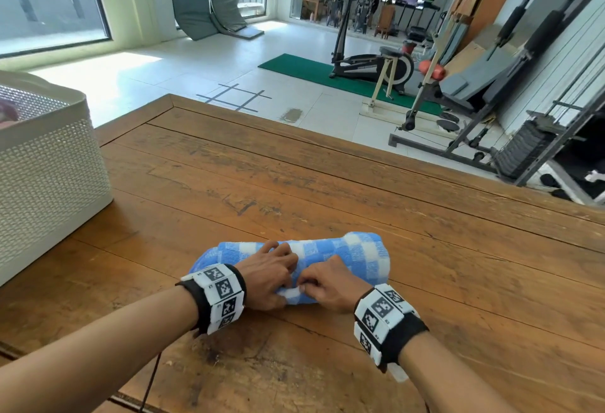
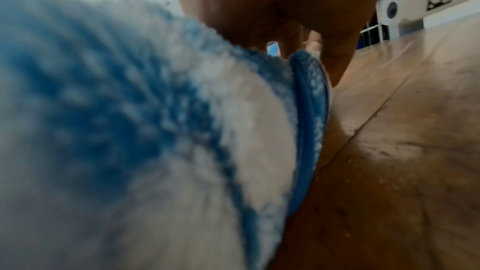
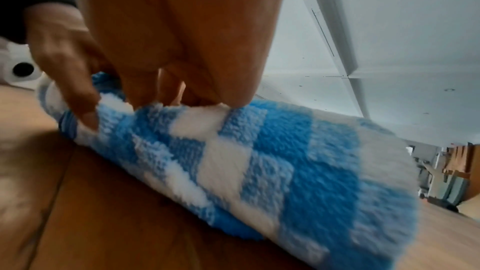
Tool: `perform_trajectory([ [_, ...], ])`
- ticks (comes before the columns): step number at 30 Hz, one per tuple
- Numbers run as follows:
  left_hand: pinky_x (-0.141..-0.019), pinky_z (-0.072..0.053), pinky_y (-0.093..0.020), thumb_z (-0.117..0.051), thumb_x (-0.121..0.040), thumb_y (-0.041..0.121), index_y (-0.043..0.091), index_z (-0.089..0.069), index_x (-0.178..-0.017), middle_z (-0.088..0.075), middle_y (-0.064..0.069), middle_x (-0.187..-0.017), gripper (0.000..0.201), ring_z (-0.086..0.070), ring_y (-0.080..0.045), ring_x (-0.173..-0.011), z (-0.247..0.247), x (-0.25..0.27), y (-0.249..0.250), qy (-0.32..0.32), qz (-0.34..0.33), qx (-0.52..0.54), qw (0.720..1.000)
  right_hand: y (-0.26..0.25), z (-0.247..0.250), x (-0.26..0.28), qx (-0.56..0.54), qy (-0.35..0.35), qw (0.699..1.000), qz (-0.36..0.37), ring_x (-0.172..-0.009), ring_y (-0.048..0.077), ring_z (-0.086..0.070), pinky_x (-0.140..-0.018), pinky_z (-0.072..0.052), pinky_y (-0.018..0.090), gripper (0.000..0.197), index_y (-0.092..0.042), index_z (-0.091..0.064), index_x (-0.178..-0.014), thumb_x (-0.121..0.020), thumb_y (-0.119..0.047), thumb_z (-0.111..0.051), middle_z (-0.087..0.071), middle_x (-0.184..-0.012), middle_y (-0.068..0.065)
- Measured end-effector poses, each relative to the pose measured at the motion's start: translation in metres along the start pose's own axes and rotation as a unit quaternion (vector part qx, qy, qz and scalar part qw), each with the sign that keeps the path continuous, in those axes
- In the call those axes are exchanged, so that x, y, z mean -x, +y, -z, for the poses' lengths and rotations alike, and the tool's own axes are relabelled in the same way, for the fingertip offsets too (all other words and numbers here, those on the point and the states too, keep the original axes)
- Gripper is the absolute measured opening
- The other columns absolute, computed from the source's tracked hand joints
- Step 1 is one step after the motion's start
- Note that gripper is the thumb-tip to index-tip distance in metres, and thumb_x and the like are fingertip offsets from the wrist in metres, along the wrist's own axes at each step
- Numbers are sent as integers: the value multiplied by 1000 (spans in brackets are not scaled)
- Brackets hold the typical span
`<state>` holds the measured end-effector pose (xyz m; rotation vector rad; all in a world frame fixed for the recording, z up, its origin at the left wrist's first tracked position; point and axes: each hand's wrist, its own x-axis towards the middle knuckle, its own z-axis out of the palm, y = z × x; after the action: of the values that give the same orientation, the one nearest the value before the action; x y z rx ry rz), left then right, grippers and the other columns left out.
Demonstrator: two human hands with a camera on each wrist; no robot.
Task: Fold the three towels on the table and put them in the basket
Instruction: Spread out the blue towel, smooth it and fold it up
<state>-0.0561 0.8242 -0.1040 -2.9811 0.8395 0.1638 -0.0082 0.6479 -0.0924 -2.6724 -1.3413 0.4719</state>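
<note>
A blue-and-white checked towel [image 1: 343, 253] lies rolled into a thick bundle on the wooden table [image 1: 360, 183], near its front edge. Both hands sit on the roll's near side, close together. My left hand [image 1: 271, 276] curls over the roll and grips its near edge. My right hand [image 1: 327, 285] pinches the same edge beside it. In the right wrist view the fingers [image 3: 166, 89] dig into the checked towel [image 3: 272, 161]. The left wrist view is filled by the blurred towel [image 2: 130, 130] with my left hand [image 2: 285, 28] above it. A white perforated basket [image 1: 49, 176] stands at the table's left.
Something reddish [image 1: 8, 113] shows inside the basket. The far and right parts of the tabletop are bare wood. Beyond the table's far edge are a tiled floor, a green mat [image 1: 311, 70] and gym machines [image 1: 491, 85]. A black cable [image 1: 150, 383] hangs by my left forearm.
</note>
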Motion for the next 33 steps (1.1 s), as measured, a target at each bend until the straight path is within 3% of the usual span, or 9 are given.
perform_trajectory([
  [5,-92,-23,-33,-39,-80,57,27,-63,-94,-50,2,-100,41,-32,-17,-101,-9,4,-6,63,-6,8,998,-1,-7,8,95,14,995,8,-103,22,-52,-97,-25,37,29,-19,-59,-116,-96,-36,-48,-60,-108,3],
  [11,-79,-27,-32,-48,-81,50,26,-63,-56,-52,7,-82,38,-37,-16,-85,-20,4,10,122,-5,-96,988,-14,-19,4,154,17,988,-21,-105,27,-50,-99,-26,40,34,-12,-62,-110,-100,-32,-37,-59,-110,8],
  [15,-81,-40,-28,-64,-78,49,31,-56,-87,-51,7,-94,21,-37,-12,-92,-16,15,-2,160,-10,33,986,7,-12,11,53,119,991,-14,-104,22,-51,-99,-31,38,38,-19,-63,-105,-88,-50,-50,-56,-107,1],
  [19,-104,-33,-27,-58,-82,57,22,-32,-142,-25,-1,-143,74,-30,-13,-128,-1,27,-10,91,108,191,971,46,17,13,-36,172,978,-115,-131,21,-35,-108,-24,40,82,-29,-50,-132,-69,-79,-40,-40,-140,-1],
  [22,-107,-31,-26,-28,-75,75,15,-36,-142,-20,-6,-149,90,-31,-16,-133,2,35,-6,103,169,215,956,55,26,13,-46,114,978,-166,-123,16,-41,-104,-32,36,96,-26,-59,-114,-64,-92,-12,-52,-126,-5],
  [25,-104,-29,-24,-36,-86,69,17,-48,-132,-33,-5,-142,71,-37,-19,-129,-3,49,-5,152,239,221,933,54,23,17,-40,182,964,-191,-99,18,-50,-80,-40,31,36,-20,-58,-82,-91,-53,-48,-53,-94,-4],
  [27,-105,-26,-30,-28,-65,89,22,-48,-132,-39,-4,-138,97,-36,-23,-130,-7,61,-5,153,309,201,917,55,16,24,-80,202,948,-231,-100,17,-50,-79,-42,28,26,-21,-56,-91,-84,-44,-65,-52,-99,-5],
  [29,-111,-19,-41,-46,-54,92,28,-34,-142,-33,-4,-147,109,-26,-25,-138,-11,75,-7,96,403,222,883,59,13,31,-135,175,933,-284,-120,20,-46,-96,-43,34,59,-21,-48,-125,-78,-47,-71,-48,-127,0],
  [33,-96,-46,-34,-70,-44,80,28,-29,-140,-54,2,-126,116,-54,-16,-111,-19,102,-9,52,418,434,797,63,-1,44,-343,88,890,-288,-110,16,-59,-97,-47,34,67,-23,-42,-132,-77,-46,-73,-59,-125,-3],
])
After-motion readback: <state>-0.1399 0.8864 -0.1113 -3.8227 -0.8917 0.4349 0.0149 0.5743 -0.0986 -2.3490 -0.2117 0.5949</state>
